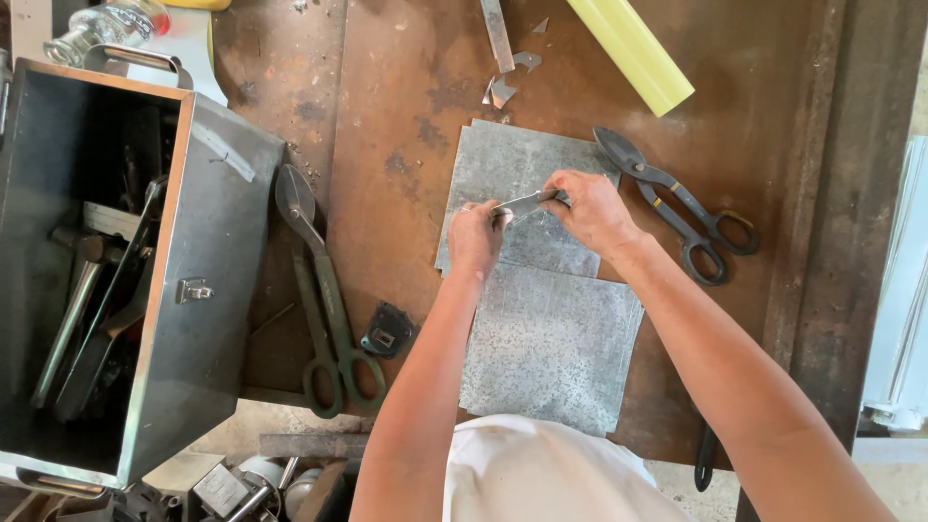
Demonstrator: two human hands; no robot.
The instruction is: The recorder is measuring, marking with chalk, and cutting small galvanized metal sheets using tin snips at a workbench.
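Note:
Both my hands hold a small narrow strip of sheet metal (527, 203) above the bench. My left hand (476, 237) pinches its left end; my right hand (592, 211) grips its right end. Under them lie two flat galvanized metal sheets, one farther (512, 159) and one nearer (551, 348), partly overlapping. Black-handled tin snips (677, 205) lie shut just right of my right hand. Green-handled tin snips (324, 300) lie left of my left forearm.
An open metal toolbox (208, 242) full of tools stands at the left. A yellow tube (633, 50) lies at the top right. Metal offcuts (503, 68) sit at the far edge. A small black piece (387, 332) lies beside the green snips on the rusty bench (387, 126).

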